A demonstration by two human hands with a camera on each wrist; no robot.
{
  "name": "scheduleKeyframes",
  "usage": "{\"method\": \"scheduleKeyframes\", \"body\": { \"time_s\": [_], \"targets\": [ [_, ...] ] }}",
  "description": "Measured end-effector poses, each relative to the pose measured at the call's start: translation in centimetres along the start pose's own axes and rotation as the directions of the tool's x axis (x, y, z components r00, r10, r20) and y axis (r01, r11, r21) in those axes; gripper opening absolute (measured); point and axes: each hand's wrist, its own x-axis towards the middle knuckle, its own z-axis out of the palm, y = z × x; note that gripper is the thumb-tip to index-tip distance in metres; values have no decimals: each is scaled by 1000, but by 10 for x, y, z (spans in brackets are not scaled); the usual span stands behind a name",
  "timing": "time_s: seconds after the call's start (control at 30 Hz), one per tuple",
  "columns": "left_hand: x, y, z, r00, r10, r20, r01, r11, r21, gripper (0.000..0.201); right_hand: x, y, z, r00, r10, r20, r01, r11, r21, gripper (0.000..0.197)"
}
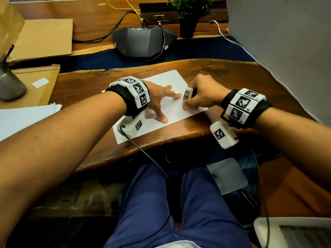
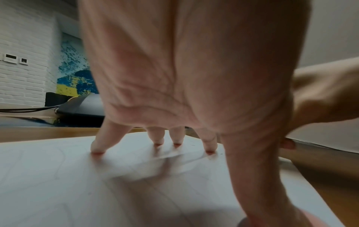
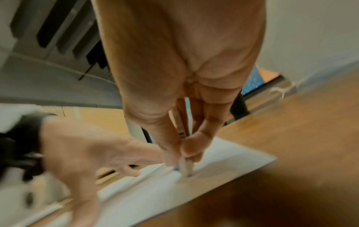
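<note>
Left forearm (image 1: 53, 140): nearest the viewer, bare, reaching in from the lower left to a banded wrist.
Left hand (image 1: 157, 97): laid on the paper (image 1: 161, 130), fingers straight and spread; the fingertips (image 2: 97, 151) press the sheet down and hold nothing.
Right hand (image 1: 202, 94): fingers and thumb curled, pinching the eraser (image 1: 187, 94) from both sides.
Eraser: a small pale block with a purple printed band, probably an eraser, though blurred. It stands steeply, its lower end touching the paper just beside the left index fingertip.
Paper: a white sheet lying flat near the front edge of the table (image 1: 232, 77).
Table: dark wood.
Background: a black desk device (image 1: 143, 42) and a potted plant (image 1: 189, 15), well apart from both hands.
</note>
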Motion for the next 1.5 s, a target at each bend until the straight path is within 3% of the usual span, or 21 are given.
{"method": "scheduleKeyframes", "body": {
  "time_s": [0.07, 0.17, 0.3, 0.43, 0.53, 0.67, 0.8, 0.93, 1.03, 1.17, 1.27, 1.43, 1.5],
  "targets": [
    [0, 1, 0, 1000, -2, -3, 2, 1000, -3, 109, -1, 0, 1, 999, 2, -51, -2, 1000, 9, 28],
    [-1, 1, 0, 1000, -26, -11, 26, 1000, 2, 109, -10, -10, 8, 999, -53, 4, 53, 997, -49, 22],
    [-2, 7, 1, 999, -19, -30, 19, 1000, 23, 109, -1, 2, -2, 991, 73, -114, -73, 997, 1, 31],
    [-4, 7, 2, 998, -35, -42, 36, 999, 24, 108, -9, -4, 4, 1000, 7, -30, -8, 1000, -27, 23],
    [-3, 9, 2, 998, -35, -46, 36, 999, 29, 109, -6, 3, -3, 993, 80, -83, -77, 996, 43, 22],
    [-4, 10, 1, 998, -53, -40, 54, 998, 31, 109, -9, -8, 5, 1000, -15, -20, 14, 999, -37, 20],
    [-1, 11, 4, 997, -47, -58, 49, 998, 36, 111, -2, 0, -3, 991, 75, -108, -72, 997, 29, 27],
    [-2, 10, 4, 996, -66, -58, 68, 997, 43, 111, -9, -7, 8, 1000, -2, -28, 1, 1000, -28, 23],
    [-2, 13, 5, 996, -60, -69, 64, 997, 43, 110, -7, -3, 2, 995, 56, -84, -54, 998, 19, 27],
    [-4, 12, 4, 995, -75, -64, 78, 996, 42, 109, -12, -13, 11, 999, -17, -48, 15, 999, -42, 23],
    [0, 15, 5, 994, -84, -66, 88, 995, 57, 112, -8, -6, 5, 993, 64, -104, -63, 998, 13, 28],
    [-1, 15, 5, 993, -89, -75, 95, 992, 77, 112, -16, -16, 14, 998, -12, -62, 10, 1000, -29, 20],
    [1, 18, 6, 993, -89, -79, 96, 991, 93, 112, -13, -8, 7, 993, 55, -105, -55, 998, 4, 27]
  ]
}}
